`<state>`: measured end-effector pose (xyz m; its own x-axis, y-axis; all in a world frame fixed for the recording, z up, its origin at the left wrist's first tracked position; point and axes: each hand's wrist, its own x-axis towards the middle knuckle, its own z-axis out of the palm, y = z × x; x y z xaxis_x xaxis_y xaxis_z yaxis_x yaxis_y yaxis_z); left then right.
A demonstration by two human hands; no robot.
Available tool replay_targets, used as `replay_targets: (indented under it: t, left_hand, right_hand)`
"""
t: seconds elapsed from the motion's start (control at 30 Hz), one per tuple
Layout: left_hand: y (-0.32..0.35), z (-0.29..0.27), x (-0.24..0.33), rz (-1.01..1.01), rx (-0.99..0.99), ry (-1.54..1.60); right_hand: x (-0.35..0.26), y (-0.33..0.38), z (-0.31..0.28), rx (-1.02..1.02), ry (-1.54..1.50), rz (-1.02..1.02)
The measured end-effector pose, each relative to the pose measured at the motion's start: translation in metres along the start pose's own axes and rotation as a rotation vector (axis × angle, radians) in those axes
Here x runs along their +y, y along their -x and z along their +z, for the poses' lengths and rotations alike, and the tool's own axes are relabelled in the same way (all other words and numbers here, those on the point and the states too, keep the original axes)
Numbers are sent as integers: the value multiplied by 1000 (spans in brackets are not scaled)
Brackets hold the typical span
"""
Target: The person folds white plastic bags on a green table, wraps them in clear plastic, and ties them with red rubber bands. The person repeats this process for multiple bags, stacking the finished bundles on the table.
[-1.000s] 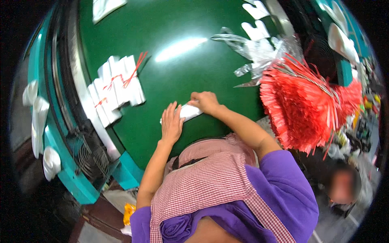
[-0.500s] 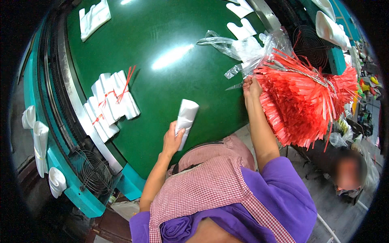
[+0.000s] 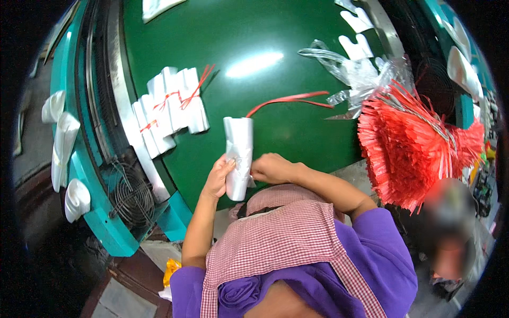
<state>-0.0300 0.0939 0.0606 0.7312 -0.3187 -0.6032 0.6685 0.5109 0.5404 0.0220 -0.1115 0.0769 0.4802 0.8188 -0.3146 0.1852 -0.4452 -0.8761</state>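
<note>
With our left hand (image 3: pixel 217 177) we grip a white roll (image 3: pixel 242 146) over the near part of the green bench (image 3: pixel 307 135). Our right hand (image 3: pixel 273 167) is curled beside the roll's right side; we cannot tell whether it pinches anything. A red strip (image 3: pixel 289 99) extends rightward from the roll's far end.
</note>
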Motion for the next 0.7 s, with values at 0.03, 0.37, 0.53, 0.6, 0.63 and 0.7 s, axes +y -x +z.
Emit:
replay_targets:
  t: [0.03, 0.37, 0.53, 0.6, 0.63, 0.7]
  left_hand:
    - [3, -6, 3, -86, -84, 23]
    - [-29, -17, 27, 279, 98, 88]
    - [-29, -11, 23, 356, 182, 273]
    - [-30, -4, 24, 368, 179, 318]
    - [-31, -4, 24, 377, 190, 334]
    - [-30, -5, 23, 388, 203, 337]
  right_hand:
    - [-2, 5, 0, -100, 73, -49]
    - [62, 39, -92, 155, -693, 437]
    - [124, 50, -190, 935, -1225, 42]
    - [219, 101, -229, 990, -1646, -524]
    - [234, 108, -233, 1312, -1590, -372]
    - [200, 84, -229, 1559, -1565, -206]
